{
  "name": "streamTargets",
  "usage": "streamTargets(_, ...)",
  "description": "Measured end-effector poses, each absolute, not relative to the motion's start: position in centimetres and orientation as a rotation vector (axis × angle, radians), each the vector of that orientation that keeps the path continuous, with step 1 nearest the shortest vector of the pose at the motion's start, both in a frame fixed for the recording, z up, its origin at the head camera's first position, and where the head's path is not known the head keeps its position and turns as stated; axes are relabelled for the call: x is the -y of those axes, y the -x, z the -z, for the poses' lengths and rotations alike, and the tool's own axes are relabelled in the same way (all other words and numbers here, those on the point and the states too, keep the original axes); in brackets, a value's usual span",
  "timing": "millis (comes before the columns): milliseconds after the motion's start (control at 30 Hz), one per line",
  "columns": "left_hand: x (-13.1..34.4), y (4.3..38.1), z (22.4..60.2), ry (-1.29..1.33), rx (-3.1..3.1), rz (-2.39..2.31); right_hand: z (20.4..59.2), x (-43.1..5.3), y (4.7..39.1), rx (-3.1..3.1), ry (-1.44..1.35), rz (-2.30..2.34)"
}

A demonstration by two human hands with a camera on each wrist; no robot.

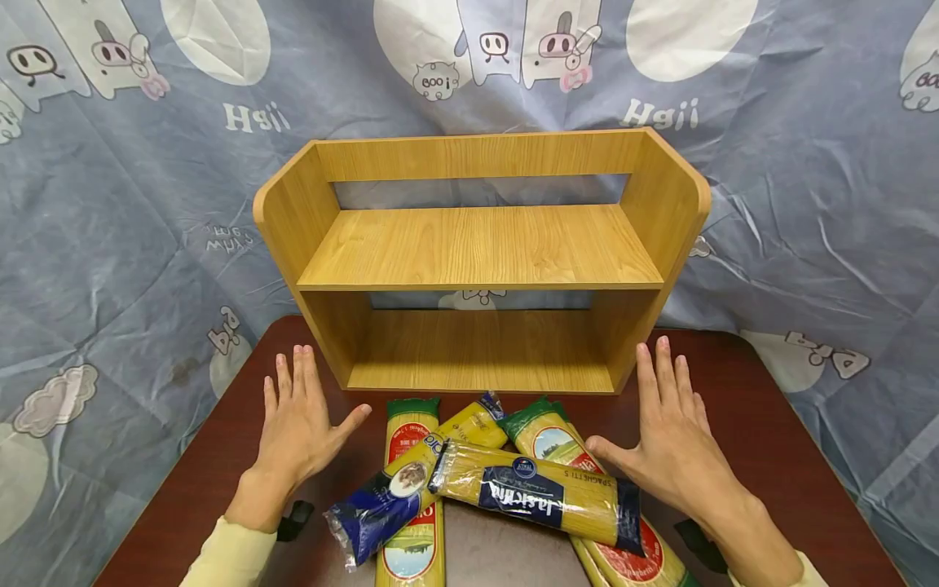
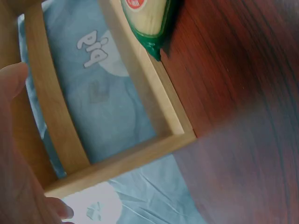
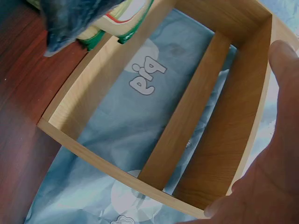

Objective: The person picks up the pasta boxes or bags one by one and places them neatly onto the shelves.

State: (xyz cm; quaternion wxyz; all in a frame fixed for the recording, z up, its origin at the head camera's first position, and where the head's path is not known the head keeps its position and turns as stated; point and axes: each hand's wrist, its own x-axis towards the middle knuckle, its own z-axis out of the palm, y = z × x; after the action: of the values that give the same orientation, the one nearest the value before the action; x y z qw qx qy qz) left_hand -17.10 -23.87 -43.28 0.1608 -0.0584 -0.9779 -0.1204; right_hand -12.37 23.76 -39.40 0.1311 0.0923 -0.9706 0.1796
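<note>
blue cloth (image 1: pixel 147 269) hangs behind a dark worktop (image 1: pixel 198 497), where spaghetti packs (image 1: pixel 524 492) lie between left grip (image 1: pixel 297 428) and right grip (image 1: pixel 675 440), both straight-fingered and empty, a wooden shelf (image 1: pixel 480 244) beyond them.

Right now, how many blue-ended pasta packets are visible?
2: the left packet slants near the left hand; the right packet lies nearer the right hand. Others could be hidden.
</note>
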Motion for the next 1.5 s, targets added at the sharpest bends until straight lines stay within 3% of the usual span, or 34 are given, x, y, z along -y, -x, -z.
streamTargets(567,25.2,20.3,43.7,0.022,2.715,0.773,38.5,-23.3,11.0,2.758,-0.385,-0.646)
streamTargets(1500,25.5,24.9,43.2,-0.158,2.475,1.27,42.3,-21.2,8.1,2.828,-0.448,-0.691)
